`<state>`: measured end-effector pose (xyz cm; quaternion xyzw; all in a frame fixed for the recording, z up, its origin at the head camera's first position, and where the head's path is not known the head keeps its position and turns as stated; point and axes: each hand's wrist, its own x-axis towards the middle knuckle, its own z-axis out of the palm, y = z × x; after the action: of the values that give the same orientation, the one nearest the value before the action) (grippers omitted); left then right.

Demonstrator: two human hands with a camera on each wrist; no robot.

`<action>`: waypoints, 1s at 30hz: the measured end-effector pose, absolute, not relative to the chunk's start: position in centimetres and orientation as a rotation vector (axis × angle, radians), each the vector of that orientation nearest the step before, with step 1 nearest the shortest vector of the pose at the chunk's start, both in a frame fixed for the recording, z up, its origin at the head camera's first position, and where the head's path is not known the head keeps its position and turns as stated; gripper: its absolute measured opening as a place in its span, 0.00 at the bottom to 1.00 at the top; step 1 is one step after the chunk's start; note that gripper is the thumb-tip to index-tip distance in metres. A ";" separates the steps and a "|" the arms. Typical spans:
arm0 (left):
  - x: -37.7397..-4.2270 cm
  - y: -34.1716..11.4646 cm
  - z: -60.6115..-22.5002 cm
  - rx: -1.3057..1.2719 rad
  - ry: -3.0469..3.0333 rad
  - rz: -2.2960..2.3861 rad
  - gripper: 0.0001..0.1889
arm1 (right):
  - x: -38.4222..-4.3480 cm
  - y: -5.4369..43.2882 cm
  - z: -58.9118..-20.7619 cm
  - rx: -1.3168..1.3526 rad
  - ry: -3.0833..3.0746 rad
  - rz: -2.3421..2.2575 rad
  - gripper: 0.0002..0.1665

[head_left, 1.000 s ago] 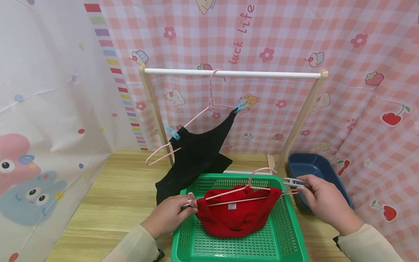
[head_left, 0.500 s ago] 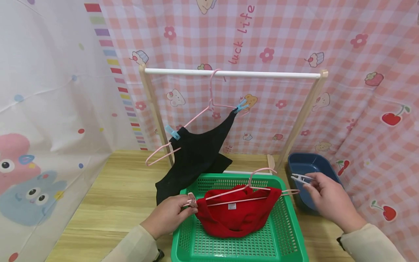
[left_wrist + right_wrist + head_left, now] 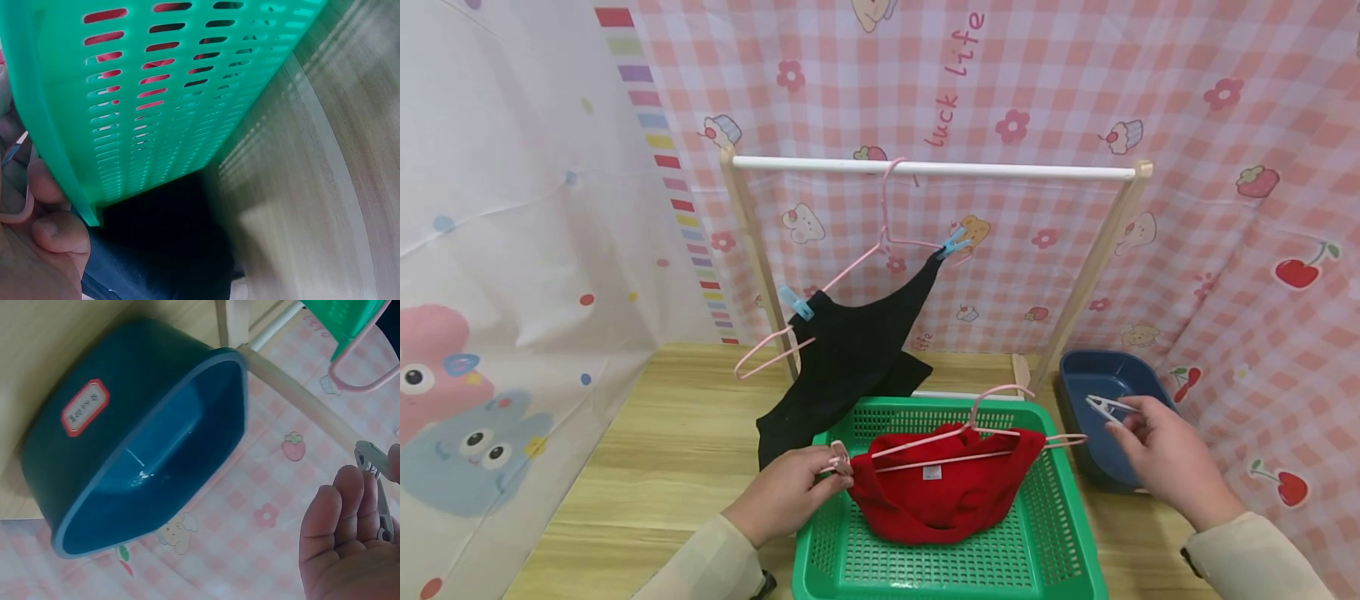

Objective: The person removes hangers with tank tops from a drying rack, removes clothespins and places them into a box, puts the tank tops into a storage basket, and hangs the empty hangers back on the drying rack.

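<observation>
My left hand point(image 3: 793, 492) pinches the left end of a pink clothes hanger point(image 3: 974, 408), beside a small pinkish clothespin point(image 3: 841, 457). From this hanger a red sleeveless garment point(image 3: 925, 521) hangs over the green basket point(image 3: 1084, 521); its left strap lies right at the clothespin. On the other side, the hanger's right end sticks out past the basket rim. A whitish-grey clothespin point(image 3: 1094, 402) is held between thumb and fingers of my right hand point(image 3: 1172, 458), overlapping the blue basin point(image 3: 1097, 375) in the head view. The right wrist view shows this clothespin's grey end point(image 3: 373, 454) near the thumb.
Behind the basket stands a rack with a white bar point(image 3: 1015, 170) and wooden posts. A black garment point(image 3: 857, 342) hangs there from another pink hanger point(image 3: 883, 196), clipped with two light-blue clothespins point(image 3: 953, 243). Checked cloth surrounds the wooden tabletop point(image 3: 647, 467).
My right hand has moved right, away from the hanger's right end, carrying the whitish-grey clothespin over toward the basin. My left hand, the hanger and the red garment stay in place.
</observation>
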<state>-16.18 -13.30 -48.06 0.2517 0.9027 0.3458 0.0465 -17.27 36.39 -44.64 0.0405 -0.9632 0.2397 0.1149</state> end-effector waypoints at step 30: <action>-16.2 -13.3 -48.2 0.764 2.757 1.066 0.02 | -18.0 40.4 -48.3 -0.067 -2.789 0.640 0.21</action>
<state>-16.23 -13.27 -48.24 0.2499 0.9022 0.3489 0.0441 -18.04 40.40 -48.26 -0.0231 -0.9649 0.2214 0.1390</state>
